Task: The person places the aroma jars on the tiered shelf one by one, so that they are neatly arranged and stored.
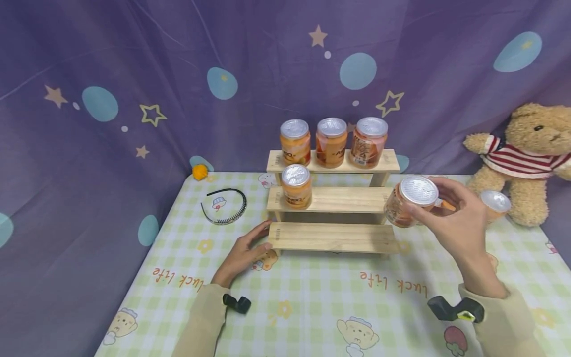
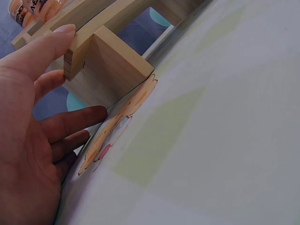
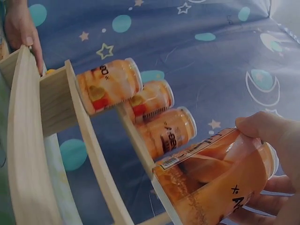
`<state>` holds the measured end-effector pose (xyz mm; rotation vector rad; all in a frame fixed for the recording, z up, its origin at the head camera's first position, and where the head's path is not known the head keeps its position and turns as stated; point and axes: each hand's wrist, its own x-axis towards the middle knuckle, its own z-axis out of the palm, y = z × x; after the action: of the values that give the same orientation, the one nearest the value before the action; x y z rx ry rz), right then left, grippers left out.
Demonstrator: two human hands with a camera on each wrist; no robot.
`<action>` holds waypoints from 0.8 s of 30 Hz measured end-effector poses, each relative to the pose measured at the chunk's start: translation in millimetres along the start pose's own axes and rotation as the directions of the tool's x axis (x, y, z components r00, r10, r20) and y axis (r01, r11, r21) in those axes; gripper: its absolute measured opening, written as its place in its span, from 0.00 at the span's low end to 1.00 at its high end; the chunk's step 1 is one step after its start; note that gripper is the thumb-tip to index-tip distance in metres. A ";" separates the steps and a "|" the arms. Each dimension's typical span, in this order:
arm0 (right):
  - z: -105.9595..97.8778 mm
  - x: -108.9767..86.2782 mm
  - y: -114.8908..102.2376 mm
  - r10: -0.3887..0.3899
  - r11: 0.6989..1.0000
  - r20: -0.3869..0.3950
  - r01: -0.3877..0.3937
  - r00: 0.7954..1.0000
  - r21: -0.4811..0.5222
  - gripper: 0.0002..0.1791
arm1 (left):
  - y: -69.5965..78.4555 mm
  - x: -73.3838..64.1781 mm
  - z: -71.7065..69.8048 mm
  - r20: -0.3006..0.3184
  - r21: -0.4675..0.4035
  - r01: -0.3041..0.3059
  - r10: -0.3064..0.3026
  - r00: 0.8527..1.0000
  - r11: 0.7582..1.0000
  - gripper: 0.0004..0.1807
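Observation:
In the head view my right hand (image 1: 464,218) grips an orange fruit can (image 1: 410,201) with a silver lid, raised beside the right end of a three-step wooden shelf (image 1: 330,237). The thumb and fingers wrap that can (image 3: 211,183) in the right wrist view. My left hand (image 1: 243,253) holds the left end of the lowest step, thumb and index finger at the board's end (image 2: 77,58); its other fingers stretch out near the cloth. Three similar cans (image 1: 331,143) stand in a row on the top step. One more can (image 1: 297,187) sits at the left of the middle step.
Another can (image 1: 496,204) stands on the table behind my right hand, in front of a teddy bear (image 1: 519,163) in a striped top. A black headband (image 1: 243,203) and an orange pompom (image 1: 199,172) lie left on the checked tablecloth (image 1: 312,297). A purple curtain (image 1: 267,44) hangs behind.

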<state>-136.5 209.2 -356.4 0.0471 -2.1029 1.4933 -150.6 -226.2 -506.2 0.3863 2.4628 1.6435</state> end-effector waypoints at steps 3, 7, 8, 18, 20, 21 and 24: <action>6.9 4.2 -4.7 -0.012 1.000 0.003 0.012 1.000 -0.007 0.32 | 0.6 0.0 -0.2 -0.003 0.000 0.003 -0.003 1.000 1.000 0.34; 16.3 7.8 -9.8 0.016 1.000 0.017 -0.016 1.000 0.002 0.31 | 1.0 0.0 -0.2 -0.005 0.002 0.010 -0.010 1.000 1.000 0.34; 18.5 8.3 -11.0 0.026 1.000 0.024 -0.026 0.999 0.003 0.32 | 1.0 0.1 -0.1 -0.006 0.003 0.009 -0.009 1.000 1.000 0.34; 39.6 13.5 -19.8 0.028 1.000 0.077 -0.029 0.997 0.008 0.32 | 0.0 0.9 0.5 -0.017 0.011 0.008 -0.008 1.000 1.000 0.34; 43.7 14.3 -20.9 0.023 1.000 0.088 -0.024 0.996 0.006 0.32 | 0.3 0.7 0.5 -0.017 0.016 0.002 -0.002 1.000 1.000 0.34; 45.8 14.9 -21.3 0.020 1.000 0.095 -0.021 0.995 0.003 0.32 | 0.1 0.5 0.5 -0.017 0.014 0.001 -0.001 1.000 1.000 0.34; 52.4 16.6 -22.7 0.016 1.000 0.113 -0.014 0.993 -0.014 0.32 | 0.9 0.0 0.3 -0.015 0.020 -0.012 0.012 1.000 1.000 0.34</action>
<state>-164.7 159.1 -341.3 0.1139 -2.2072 1.5177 -150.4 -225.5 -505.4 0.3936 2.4943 1.6332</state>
